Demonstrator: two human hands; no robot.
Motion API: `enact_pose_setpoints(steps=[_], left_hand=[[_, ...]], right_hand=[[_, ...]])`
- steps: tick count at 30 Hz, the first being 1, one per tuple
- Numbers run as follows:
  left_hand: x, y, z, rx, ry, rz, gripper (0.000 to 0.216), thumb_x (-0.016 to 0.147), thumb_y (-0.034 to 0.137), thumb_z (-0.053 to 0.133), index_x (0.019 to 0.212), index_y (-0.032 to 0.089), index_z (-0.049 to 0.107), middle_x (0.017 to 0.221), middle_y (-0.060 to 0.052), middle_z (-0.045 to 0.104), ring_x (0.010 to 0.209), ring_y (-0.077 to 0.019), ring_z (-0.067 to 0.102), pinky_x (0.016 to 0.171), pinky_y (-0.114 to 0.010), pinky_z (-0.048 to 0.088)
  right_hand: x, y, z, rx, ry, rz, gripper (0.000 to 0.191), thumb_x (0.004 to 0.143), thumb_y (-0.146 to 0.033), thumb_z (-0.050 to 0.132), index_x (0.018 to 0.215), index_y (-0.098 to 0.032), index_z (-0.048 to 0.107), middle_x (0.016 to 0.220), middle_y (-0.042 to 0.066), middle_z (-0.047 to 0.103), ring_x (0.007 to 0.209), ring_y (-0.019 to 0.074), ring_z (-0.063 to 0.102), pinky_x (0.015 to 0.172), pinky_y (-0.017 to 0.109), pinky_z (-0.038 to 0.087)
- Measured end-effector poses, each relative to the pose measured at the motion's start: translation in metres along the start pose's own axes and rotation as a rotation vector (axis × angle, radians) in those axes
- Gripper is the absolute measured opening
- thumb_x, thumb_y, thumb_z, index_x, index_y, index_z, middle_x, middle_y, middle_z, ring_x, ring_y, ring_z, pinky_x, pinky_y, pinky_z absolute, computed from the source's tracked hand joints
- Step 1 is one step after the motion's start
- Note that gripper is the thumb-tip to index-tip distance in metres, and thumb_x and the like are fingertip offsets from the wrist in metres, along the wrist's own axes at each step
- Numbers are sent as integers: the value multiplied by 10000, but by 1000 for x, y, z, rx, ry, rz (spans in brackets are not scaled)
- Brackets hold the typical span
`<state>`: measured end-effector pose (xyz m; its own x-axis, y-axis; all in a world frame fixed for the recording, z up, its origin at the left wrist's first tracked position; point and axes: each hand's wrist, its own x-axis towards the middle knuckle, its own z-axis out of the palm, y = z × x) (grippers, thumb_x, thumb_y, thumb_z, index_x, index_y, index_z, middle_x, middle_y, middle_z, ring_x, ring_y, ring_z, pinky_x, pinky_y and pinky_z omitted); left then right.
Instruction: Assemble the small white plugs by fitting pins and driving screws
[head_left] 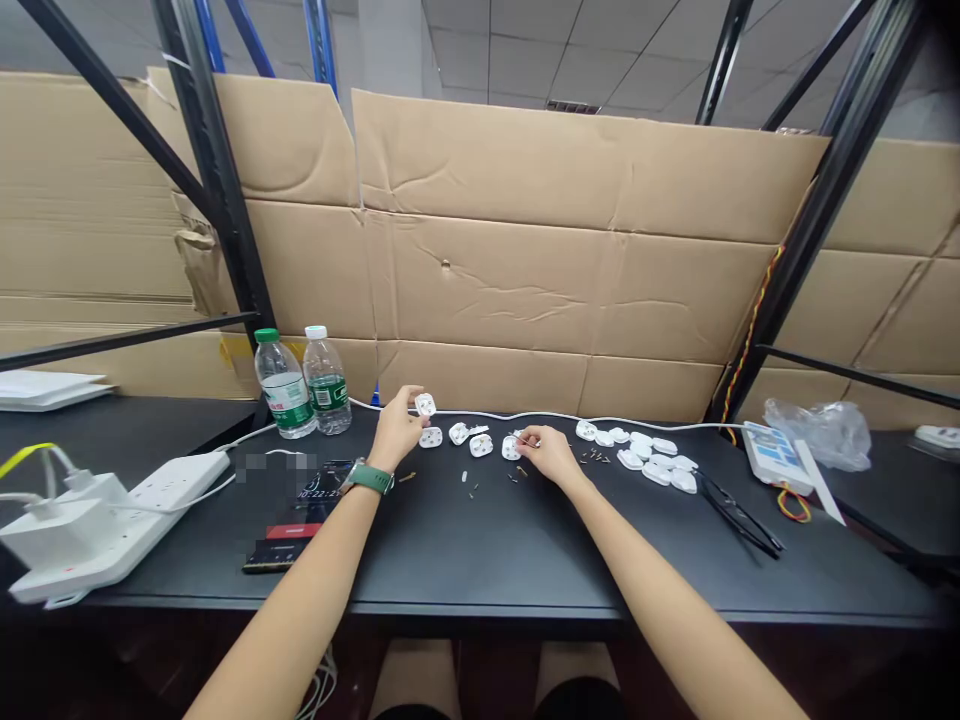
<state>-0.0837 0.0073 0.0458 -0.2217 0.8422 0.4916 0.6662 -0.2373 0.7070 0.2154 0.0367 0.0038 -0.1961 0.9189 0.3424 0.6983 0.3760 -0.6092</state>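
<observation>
My left hand [396, 428], with a green watch on its wrist, holds a small white plug shell [425, 404] pinched between its fingertips above the black table [480, 560]. My right hand [546, 452] rests on the table with fingers curled, pinching something small I cannot make out beside another white shell [511, 448]. Three more white shells [457, 436] lie between the hands. Small brass screws [596, 457] are scattered near the right hand.
A pile of white shells [654, 460] lies to the right, then black glasses [739, 515], a white device [776, 457] and a plastic bag [821, 430]. Two water bottles [304, 385], a phone [319, 485] and a white power strip [112, 530] sit left. Cardboard walls the back.
</observation>
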Motion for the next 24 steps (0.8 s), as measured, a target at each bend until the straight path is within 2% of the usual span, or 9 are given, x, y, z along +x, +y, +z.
enact_pose_setpoints(steps=[3,5,8,13,18,21,24], left_hand=[[-4,9,3,-243,-55,-112,565,785,79,689,1315,203,540,1326,-128,615,748,-166,745,689,-303,591],[-8,17,3,-413,-112,-156,584,760,109,731,1309,198,554,1358,-145,591,807,-192,755,720,-329,609],[-14,27,2,-525,-215,-138,577,733,187,777,1278,189,587,1373,-148,580,856,-212,756,812,-379,617],[-21,36,5,-532,-347,-111,611,690,331,837,1236,179,608,1345,-154,614,850,-223,752,810,-408,627],[-31,47,17,-511,-498,-75,520,745,412,802,1165,178,604,1174,-143,699,815,-227,755,716,-382,635],[-40,54,26,-533,-595,-47,508,758,425,796,1156,188,589,1079,-117,722,831,-241,758,718,-389,637],[-49,60,32,-569,-666,-3,500,755,445,794,1139,199,589,1137,-108,708,842,-246,762,742,-393,639]], right_hand=[[-1,-1,0,-5,6,-15,77,811,-244,680,839,-229,751,792,9,721,766,170,656,688,244,446],[-2,-2,-1,6,-6,-14,81,813,-227,674,833,-227,753,806,18,735,781,176,668,704,249,454],[-4,-4,-1,17,-28,-19,92,809,-205,673,811,-228,762,832,31,752,805,191,684,733,263,471],[-7,-14,-8,66,25,-38,109,825,-238,665,830,-227,773,863,37,765,830,202,694,754,280,493],[-14,-32,-13,274,42,-212,162,853,-300,649,891,-218,783,902,24,774,849,185,690,774,271,500],[-22,-41,-12,377,53,-288,173,848,-337,668,901,-214,778,915,29,767,762,166,662,679,253,491],[-29,-46,-11,419,98,-348,156,832,-353,702,865,-219,773,866,25,754,662,140,604,583,238,442]])
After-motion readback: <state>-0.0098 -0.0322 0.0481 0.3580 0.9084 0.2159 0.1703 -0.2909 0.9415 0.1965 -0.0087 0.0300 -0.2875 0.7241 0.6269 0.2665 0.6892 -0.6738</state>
